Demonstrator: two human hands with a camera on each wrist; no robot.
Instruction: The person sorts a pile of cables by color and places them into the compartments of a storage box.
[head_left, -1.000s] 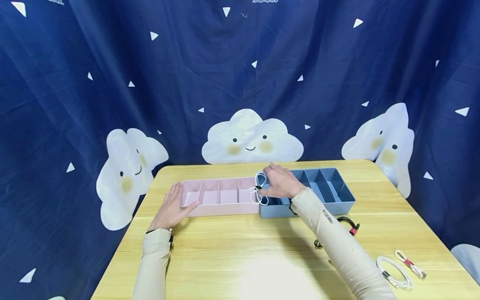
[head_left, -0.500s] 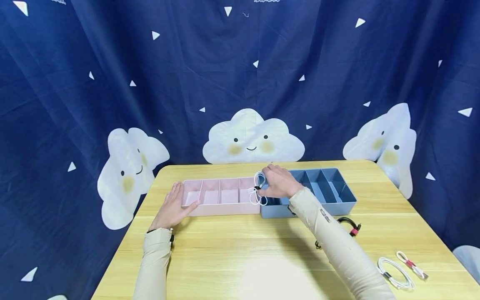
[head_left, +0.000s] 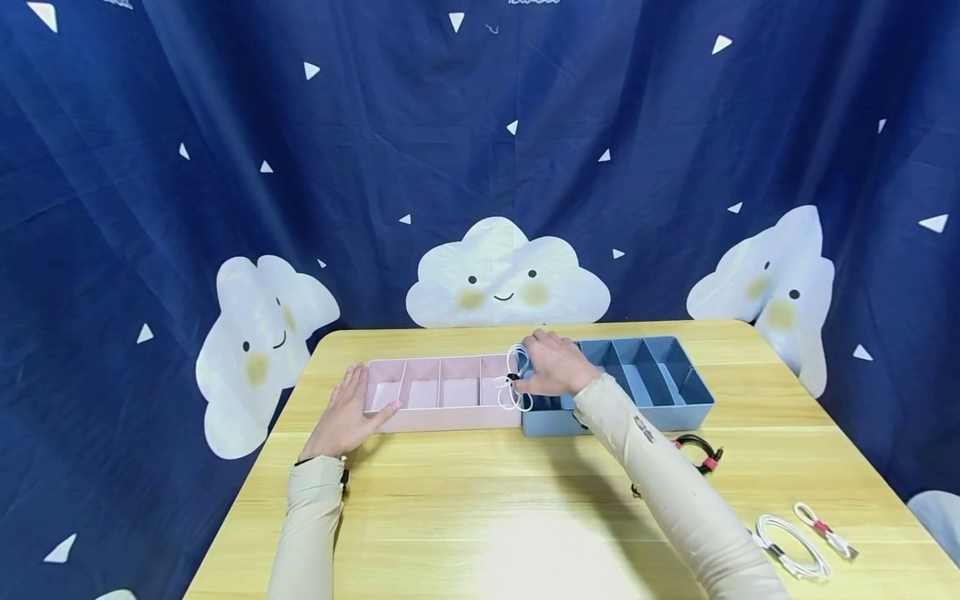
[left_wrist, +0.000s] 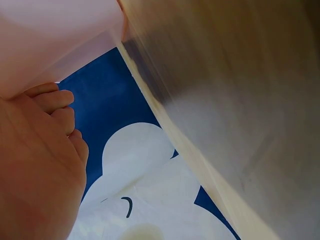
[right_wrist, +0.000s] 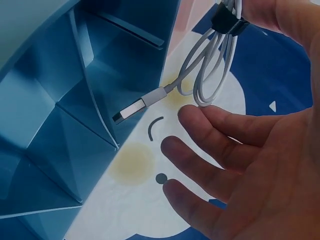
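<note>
My right hand (head_left: 558,364) pinches a coiled white USB cable (right_wrist: 220,42) by its black tie (right_wrist: 227,20). The cable's metal plug (right_wrist: 132,109) sticks out from the coil, and the other fingers are spread loosely below. In the head view the coil hangs over where the pink and blue boxes meet. The pink divided box (head_left: 442,419) lies on the left, its compartments bare apart from the one the coil overlaps. My left hand (head_left: 345,417) rests along its left end, fingers extended. The blue divided box (head_left: 682,417) stands beside it, partly hidden by my right hand.
Right of my right forearm lie a black cable (head_left: 697,439) with red ties, a looped white cable (head_left: 806,572) and a shorter white cable (head_left: 838,543) with a red tie. A small dark item (head_left: 635,490) shows at the forearm's edge. A blue cloud-print curtain (head_left: 495,167) hangs behind the table.
The right hand with the cable has shifted very slightly left. The left hand stays at the pink box, and the boxes and loose cables keep their places.
</note>
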